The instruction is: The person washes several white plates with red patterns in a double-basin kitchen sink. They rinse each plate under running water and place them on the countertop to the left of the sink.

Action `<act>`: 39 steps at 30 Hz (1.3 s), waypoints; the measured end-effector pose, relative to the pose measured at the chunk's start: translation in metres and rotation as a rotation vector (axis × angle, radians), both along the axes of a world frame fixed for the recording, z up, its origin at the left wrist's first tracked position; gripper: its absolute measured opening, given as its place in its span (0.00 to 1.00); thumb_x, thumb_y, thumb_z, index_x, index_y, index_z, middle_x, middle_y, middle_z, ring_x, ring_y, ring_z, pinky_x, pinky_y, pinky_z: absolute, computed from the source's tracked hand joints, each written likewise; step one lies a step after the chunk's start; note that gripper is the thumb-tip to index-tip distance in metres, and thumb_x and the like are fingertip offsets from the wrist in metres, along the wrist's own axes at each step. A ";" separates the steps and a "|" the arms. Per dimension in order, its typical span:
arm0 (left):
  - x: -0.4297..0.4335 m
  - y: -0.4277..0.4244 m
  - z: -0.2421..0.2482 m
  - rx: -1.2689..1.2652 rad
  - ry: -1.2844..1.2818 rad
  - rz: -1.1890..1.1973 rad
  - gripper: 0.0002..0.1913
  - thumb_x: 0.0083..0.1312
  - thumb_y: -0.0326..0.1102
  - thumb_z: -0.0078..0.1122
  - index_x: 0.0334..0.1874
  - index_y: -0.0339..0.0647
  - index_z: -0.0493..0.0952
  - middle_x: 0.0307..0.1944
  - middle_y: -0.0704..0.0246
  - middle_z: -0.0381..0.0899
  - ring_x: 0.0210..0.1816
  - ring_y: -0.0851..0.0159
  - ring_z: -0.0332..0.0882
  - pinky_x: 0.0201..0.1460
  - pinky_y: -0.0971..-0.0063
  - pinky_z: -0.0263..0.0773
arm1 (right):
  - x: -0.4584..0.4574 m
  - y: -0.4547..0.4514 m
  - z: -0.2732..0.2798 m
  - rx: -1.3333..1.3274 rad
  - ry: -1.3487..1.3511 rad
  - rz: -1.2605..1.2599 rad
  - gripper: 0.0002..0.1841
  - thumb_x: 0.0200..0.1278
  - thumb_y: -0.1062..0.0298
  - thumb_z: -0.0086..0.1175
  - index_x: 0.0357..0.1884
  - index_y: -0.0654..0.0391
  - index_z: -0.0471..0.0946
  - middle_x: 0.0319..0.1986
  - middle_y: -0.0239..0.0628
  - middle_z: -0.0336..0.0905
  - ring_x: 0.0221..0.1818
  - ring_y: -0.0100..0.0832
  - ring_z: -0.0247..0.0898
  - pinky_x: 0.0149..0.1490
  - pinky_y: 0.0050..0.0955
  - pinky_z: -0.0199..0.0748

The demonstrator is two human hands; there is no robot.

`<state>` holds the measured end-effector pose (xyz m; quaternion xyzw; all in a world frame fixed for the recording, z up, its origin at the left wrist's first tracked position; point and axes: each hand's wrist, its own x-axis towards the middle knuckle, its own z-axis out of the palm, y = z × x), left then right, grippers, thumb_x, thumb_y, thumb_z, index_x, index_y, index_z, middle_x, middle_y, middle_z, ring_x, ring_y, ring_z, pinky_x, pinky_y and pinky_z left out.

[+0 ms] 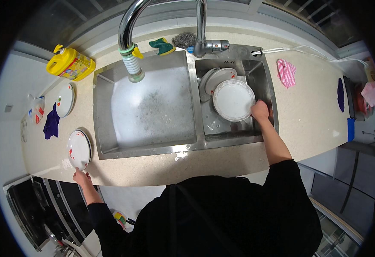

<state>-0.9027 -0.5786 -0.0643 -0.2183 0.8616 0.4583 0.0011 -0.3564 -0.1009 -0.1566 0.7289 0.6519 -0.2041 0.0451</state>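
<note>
My right hand (260, 110) grips the right rim of a white plate with a patterned border (234, 101), held in the smaller right basin (219, 131). Behind that plate, other plates (221, 77) with red marks lean against the basin's left side. On the counter at left, my left hand (82, 177) pinches the near rim of a white plate with red designs (79, 149). Another plate edge shows beneath it. Foamy water fills the larger left basin (152, 109) of the steel sink.
A chrome faucet (133, 64) overhangs the left basin. Around the sink are a yellow pump jug (71, 66), a sponge (162, 46), a steel scourer (184, 40), a pink cloth (286, 73), another plate (65, 100) and a purple cloth (51, 123). A white cable (300, 48) runs along the back right.
</note>
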 end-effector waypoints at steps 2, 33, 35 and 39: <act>0.007 -0.001 0.013 -0.031 0.081 0.005 0.16 0.59 0.43 0.51 0.37 0.35 0.66 0.19 0.68 0.64 0.15 0.68 0.66 0.12 0.78 0.52 | 0.005 -0.004 -0.001 0.151 0.099 0.021 0.12 0.47 0.70 0.49 0.36 0.62 0.72 0.34 0.53 0.75 0.41 0.53 0.71 0.45 0.43 0.70; 0.088 0.072 0.049 0.468 0.271 -0.592 0.16 0.62 0.27 0.49 0.52 0.40 0.63 0.21 0.75 0.65 0.16 0.79 0.57 0.16 0.86 0.53 | -0.020 0.009 0.023 -0.427 1.594 -0.372 0.11 0.57 0.76 0.50 0.43 0.58 0.72 0.34 0.36 0.77 0.34 0.29 0.75 0.38 0.28 0.75; 0.098 0.082 0.051 0.487 0.223 -0.669 0.16 0.61 0.26 0.50 0.51 0.41 0.63 0.20 0.75 0.64 0.16 0.79 0.58 0.15 0.86 0.53 | -0.009 0.017 0.022 -0.378 1.428 -0.294 0.10 0.57 0.74 0.51 0.42 0.57 0.73 0.31 0.34 0.77 0.32 0.27 0.74 0.37 0.26 0.74; 0.109 0.094 0.045 0.477 0.186 -0.696 0.16 0.61 0.27 0.50 0.51 0.40 0.63 0.22 0.75 0.65 0.16 0.78 0.59 0.16 0.86 0.55 | -0.016 0.016 0.039 0.001 1.027 0.119 0.12 0.53 0.72 0.53 0.42 0.64 0.74 0.26 0.34 0.77 0.29 0.25 0.72 0.34 0.26 0.70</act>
